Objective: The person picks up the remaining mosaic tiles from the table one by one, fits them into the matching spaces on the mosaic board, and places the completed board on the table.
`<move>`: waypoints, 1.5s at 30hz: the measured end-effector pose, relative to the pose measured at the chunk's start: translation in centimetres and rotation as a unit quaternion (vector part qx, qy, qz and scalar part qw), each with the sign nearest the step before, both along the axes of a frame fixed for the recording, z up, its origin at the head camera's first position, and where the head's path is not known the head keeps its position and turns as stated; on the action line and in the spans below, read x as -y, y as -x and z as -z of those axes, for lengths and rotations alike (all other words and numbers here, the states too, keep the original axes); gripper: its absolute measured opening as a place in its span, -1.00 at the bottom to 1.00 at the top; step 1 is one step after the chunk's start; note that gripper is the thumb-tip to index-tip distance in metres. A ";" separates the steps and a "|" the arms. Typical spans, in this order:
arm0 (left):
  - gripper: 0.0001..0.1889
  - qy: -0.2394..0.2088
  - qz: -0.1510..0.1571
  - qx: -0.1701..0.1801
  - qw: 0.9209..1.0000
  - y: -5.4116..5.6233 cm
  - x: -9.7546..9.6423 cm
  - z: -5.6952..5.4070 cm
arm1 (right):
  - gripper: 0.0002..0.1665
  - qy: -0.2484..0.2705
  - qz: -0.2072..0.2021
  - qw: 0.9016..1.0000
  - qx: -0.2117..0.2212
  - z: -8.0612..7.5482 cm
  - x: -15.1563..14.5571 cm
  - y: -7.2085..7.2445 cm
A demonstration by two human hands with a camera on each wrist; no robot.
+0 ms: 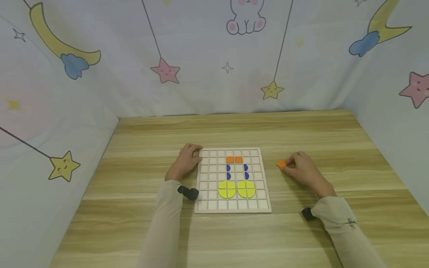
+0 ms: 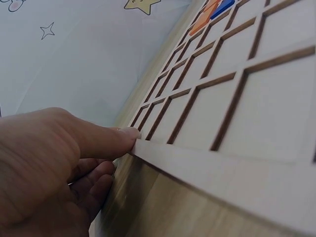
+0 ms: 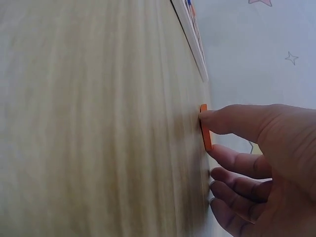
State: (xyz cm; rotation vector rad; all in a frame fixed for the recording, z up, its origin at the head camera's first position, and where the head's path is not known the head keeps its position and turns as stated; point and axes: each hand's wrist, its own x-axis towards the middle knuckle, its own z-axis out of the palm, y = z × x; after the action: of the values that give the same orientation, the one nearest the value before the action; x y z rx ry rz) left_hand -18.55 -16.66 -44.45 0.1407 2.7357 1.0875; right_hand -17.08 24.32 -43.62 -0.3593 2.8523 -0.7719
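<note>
A square white grid board [image 1: 213,211] lies on the table, its cells framed by raised ridges. My left hand [image 1: 185,160] is at its far left corner. In the left wrist view the thumb [image 2: 111,140] touches the board's rim, with the other fingers bent below it. To the right of the board, my right hand [image 1: 303,169] pinches an orange square tile [image 1: 280,163] between thumb and forefinger. From the right wrist, this tile [image 3: 206,129] appears edge-on, close over the tabletop. The remaining right fingers curl loosely beside it.
Two orange squares [image 1: 229,160] sit side by side on the board. Below them are several blue half-rounds [image 1: 228,168] in two columns, then two yellow circles [image 1: 222,185] made of quarter pieces. A patterned cloth [image 1: 207,93] walls the wooden table [image 1: 151,137].
</note>
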 end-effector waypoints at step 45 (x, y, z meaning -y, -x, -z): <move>-0.53 0.000 -0.003 0.003 1.000 0.1 0.0 0.2 | -0.67 0.086 -0.068 0.994 0.027 -0.6 6.7 2.9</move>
State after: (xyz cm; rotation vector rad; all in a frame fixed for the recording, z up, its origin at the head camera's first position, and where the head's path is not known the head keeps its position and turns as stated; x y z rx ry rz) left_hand -18.67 -16.66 -44.66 0.1282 2.7337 1.0870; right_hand -20.02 17.62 -42.99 -0.5402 2.6859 -0.9853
